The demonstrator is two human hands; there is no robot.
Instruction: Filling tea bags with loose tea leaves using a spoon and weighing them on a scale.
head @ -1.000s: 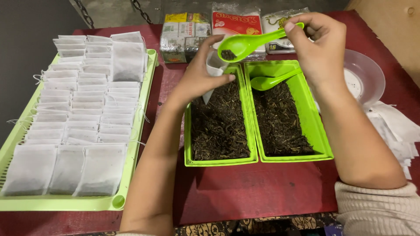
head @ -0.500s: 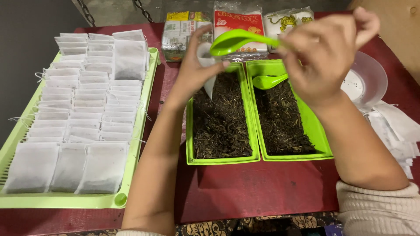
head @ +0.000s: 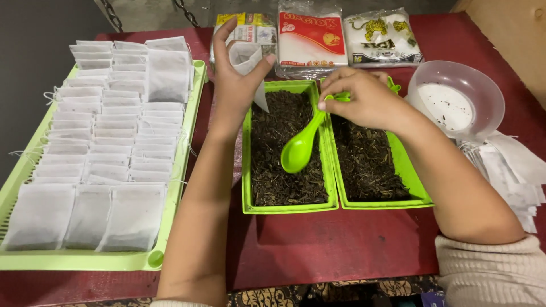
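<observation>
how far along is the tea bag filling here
Done: rows of white tea bags cover most of the large green tray. In hand: the left hand holds an open bag above the left tea tray, and the right hand dips the green spoon into it. Left: both tea trays hold plenty of loose tea, and empty bags lie at the right.

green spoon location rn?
Head view, centre: green spoon in the right hand, bowl down over the left green tray of loose tea.
</observation>
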